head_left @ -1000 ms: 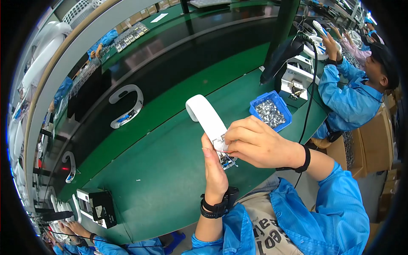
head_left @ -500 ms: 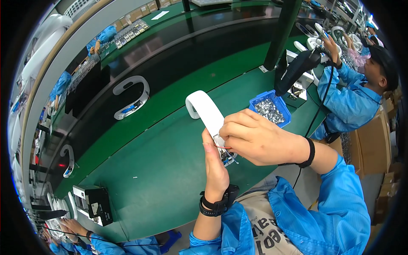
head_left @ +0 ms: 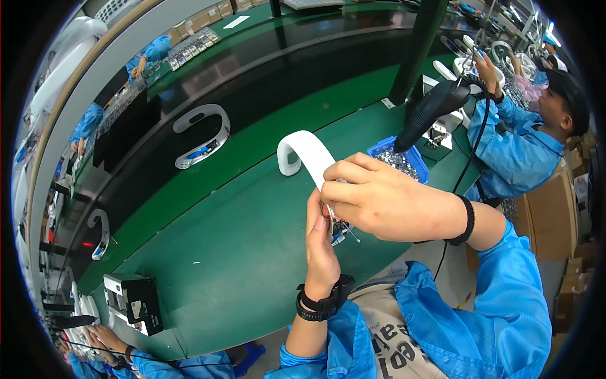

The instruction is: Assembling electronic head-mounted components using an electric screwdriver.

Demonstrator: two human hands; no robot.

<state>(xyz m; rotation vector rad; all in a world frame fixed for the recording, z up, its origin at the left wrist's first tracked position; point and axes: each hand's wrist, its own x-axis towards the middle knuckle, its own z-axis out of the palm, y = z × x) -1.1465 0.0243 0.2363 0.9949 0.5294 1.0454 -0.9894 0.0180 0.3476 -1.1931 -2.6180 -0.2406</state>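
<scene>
The band (head_left: 307, 156), a white curved strip, is held up over the green bench (head_left: 208, 252), near its front edge and in front of the person's chest. Its long axis runs from the hands up and away to the left; the free end curls over and points down toward the bench, and the near end is hidden between the hands. The left hand (head_left: 322, 243) stands upright, palm turned right, its fingers pressed against the band's lower end from the left. The right hand (head_left: 379, 199) comes across from the right, its fingers curled and pinching that same end from above. A small part with thin wires (head_left: 341, 228) sticks out just below the right hand; what it is cannot be told.

A blue tray (head_left: 413, 165) sits on the bench behind the right hand, toward the right edge, filled with small shiny metal pieces. A black tool (head_left: 435, 107) hangs on a cable just above it. On the dark strip behind the green one lies a second band (head_left: 202, 136), open side down to the left. A black box (head_left: 132, 303) stands at the bench's front left corner. At the right edge another person in a blue coat (head_left: 511, 151) works with raised hands.
</scene>
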